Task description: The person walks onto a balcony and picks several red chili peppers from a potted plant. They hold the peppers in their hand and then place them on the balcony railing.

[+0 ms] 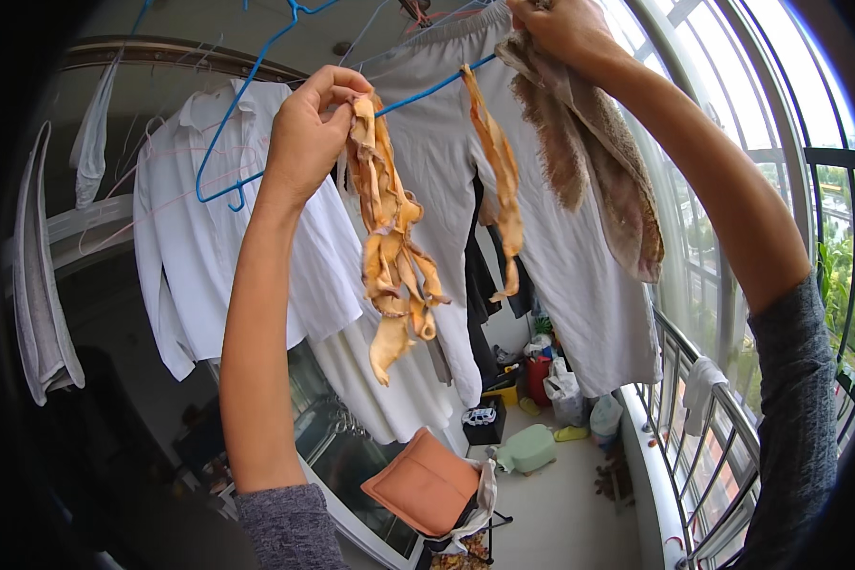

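A blue plastic clothes hanger (427,91) hangs before me, its lower bar slanting up to the right. Near the middle of that bar, my left hand (315,128) pinches the top of a bunch of tan, wrinkled dried strips (392,235). A single dried strip (497,171) hangs over the bar farther right. At the bar's right end, my right hand (566,32) grips a frayed, brownish-grey cloth (598,149) that hangs down in folds; the hanger's end is hidden behind this cloth and hand.
Behind hang a white shirt (206,164) and light grey trousers (427,164). A metal railing (705,385) and barred windows run along the right. Below are a chair with an orange cushion (427,484), a green container (527,449) and plastic bags (564,392). A grey towel (39,285) hangs far left.
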Motion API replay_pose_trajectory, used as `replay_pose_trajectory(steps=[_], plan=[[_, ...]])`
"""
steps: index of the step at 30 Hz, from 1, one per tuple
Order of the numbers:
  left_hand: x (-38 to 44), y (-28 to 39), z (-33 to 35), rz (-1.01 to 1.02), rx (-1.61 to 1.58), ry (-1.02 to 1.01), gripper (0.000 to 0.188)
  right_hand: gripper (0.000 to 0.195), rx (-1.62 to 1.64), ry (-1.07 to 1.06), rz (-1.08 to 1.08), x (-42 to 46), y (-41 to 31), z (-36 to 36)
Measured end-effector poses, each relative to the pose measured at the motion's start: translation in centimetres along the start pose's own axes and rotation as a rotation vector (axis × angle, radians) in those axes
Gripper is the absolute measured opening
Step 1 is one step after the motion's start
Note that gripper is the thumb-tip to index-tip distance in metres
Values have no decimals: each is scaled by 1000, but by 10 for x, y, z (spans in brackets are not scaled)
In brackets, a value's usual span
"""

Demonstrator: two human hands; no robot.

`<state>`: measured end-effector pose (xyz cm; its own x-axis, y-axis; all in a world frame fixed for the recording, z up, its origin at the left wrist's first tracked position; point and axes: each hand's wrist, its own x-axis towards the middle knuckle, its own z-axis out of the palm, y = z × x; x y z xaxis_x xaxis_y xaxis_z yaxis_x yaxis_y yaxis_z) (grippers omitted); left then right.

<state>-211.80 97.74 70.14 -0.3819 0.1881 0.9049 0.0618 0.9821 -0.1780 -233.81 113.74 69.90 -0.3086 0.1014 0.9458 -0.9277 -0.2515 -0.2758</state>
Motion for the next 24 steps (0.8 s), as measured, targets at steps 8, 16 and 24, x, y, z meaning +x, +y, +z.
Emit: replay_pose_trajectory(steps=[8, 16, 24], plan=[[-2, -2, 11, -27, -93, -37, 11, 29, -24, 17, -38, 5, 20, 4], [1, -4, 30, 58, -58, -125, 23, 29, -15, 11, -60, -3, 37, 5], [13, -4, 8, 11, 68, -61, 29, 29, -36, 56, -79, 18, 64, 11]])
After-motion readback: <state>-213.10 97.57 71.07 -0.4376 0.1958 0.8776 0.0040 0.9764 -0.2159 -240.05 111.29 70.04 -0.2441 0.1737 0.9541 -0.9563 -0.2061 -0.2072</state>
